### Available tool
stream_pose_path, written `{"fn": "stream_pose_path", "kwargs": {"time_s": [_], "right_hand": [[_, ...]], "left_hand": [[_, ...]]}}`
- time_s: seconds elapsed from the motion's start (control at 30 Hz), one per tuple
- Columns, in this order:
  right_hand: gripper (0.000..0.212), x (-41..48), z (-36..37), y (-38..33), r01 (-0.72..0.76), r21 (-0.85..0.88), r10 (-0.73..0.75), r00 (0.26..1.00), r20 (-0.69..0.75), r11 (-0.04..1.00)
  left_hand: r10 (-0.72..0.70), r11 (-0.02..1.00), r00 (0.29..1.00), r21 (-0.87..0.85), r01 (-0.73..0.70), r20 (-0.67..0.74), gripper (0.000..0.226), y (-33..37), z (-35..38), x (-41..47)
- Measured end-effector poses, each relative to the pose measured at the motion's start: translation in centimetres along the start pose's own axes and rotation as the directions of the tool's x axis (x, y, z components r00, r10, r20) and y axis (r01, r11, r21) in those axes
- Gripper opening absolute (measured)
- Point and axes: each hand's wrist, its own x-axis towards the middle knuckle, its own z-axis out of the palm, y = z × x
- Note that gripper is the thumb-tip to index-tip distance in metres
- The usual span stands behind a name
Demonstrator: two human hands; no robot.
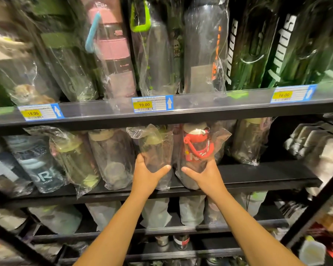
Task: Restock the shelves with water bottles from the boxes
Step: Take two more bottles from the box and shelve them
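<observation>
Two water bottles stand side by side near the front edge of the middle shelf [258, 175], each sealed in a loose, crinkled clear plastic bag that catches the light. The olive-lidded bottle [155, 150] on the left has a dark, smoky see-through body and a dull green-brown cap. The red-lidded bottle [197, 150] beside it has a pale top, a bright red collar and a red carry strap looping down its clear, rounded body. Both are upright, or very nearly so.

The left hand [147, 172] grips the lower part of the olive-lidded bottle, with the thumb laid across the front of the bag and the fingers curled round the far side. The right hand [205, 174] holds the red-lidded bottle the same way, thumb pointing inward (the two thumbs nearly face each other).

More bagged bottles crowd the same black metal shelf to the left, among them a smoky bottle [112, 158] with a beige cap. On the upper shelf [200, 112] a clear rail carries a yellow price tag [143, 105] reading 19.00. A tall pink-banded bottle [112, 50] stands above it.
</observation>
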Motion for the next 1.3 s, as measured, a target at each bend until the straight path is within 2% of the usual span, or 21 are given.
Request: {"fn": "stream_pose_path", "kwargs": {"time_s": [0.07,0.13,0.2,0.33,0.6,0.73,0.87,0.93,0.97,1.07,1.17,1.3], "right_hand": [[0.100,-0.4,0.0,0.5,-0.019,-0.065,0.019,1.000,0.014,0.998],[0.093,-0.7,0.2,1.3,-0.043,-0.137,0.047,0.999,0.024,0.990],[0.077,-0.9,0.4,2.1,-0.036,-0.198,0.039,0.999,0.010,0.980],[0.075,-0.5,0.6,2.3,-0.010,-0.225,0.009,1.000,-0.006,0.974],[0.063,0.1,1.1,1.6,-0.043,-0.266,0.044,0.999,-0.002,0.963],[0.073,0.1,1.1,1.2,-0.069,-0.272,0.072,0.997,0.001,0.960],[0.099,-0.7,0.8,0.1,-0.113,-0.322,0.120,0.993,0.002,0.940],[0.102,-1.5,0.6,-0.6,-0.141,-0.447,0.149,0.989,-0.016,0.884],[0.098,-2.0,0.4,-1.0,-0.144,-0.558,0.155,0.988,-0.027,0.817],[0.079,-4.4,0.5,-2.1,-0.092,-0.856,0.093,0.994,-0.051,0.508],[0.068,-7.0,1.6,-2.9,-0.036,-0.936,0.080,0.997,-0.008,0.351],[0.068,-10.3,4.9,-3.7,0.076,-0.962,0.136,0.984,0.115,0.261]], "left_hand": [[0.001,1.000,1.000,0.027,-0.002,0.024,0.097,-0.6,0.0,-0.4],[-0.029,0.997,0.999,0.079,0.026,0.032,0.105,-1.3,0.3,-0.7],[-0.049,0.991,0.999,0.124,0.046,0.016,0.094,-2.0,0.7,-0.7],[-0.031,0.988,0.999,0.151,0.032,-0.012,0.073,-2.7,1.0,-0.5],[-0.030,0.984,1.000,0.174,0.030,-0.005,0.077,-2.6,0.8,0.3],[-0.049,0.984,0.999,0.173,0.047,0.007,0.085,-2.3,0.6,0.3],[-0.079,0.984,0.995,0.164,0.068,0.061,0.100,-2.2,-0.1,-0.4],[-0.093,0.977,0.992,0.201,0.074,0.087,0.103,-2.0,-0.9,-0.8],[-0.095,0.972,0.990,0.225,0.069,0.108,0.099,-1.9,-1.3,-1.1],[-0.099,0.934,0.980,0.356,0.032,0.173,0.091,-1.4,-3.0,-2.5],[-0.062,0.813,0.975,0.577,-0.075,0.214,0.082,-1.4,-5.3,-4.4],[-0.085,0.592,0.958,0.787,-0.173,0.275,0.067,-1.8,-9.1,-7.2]]}}
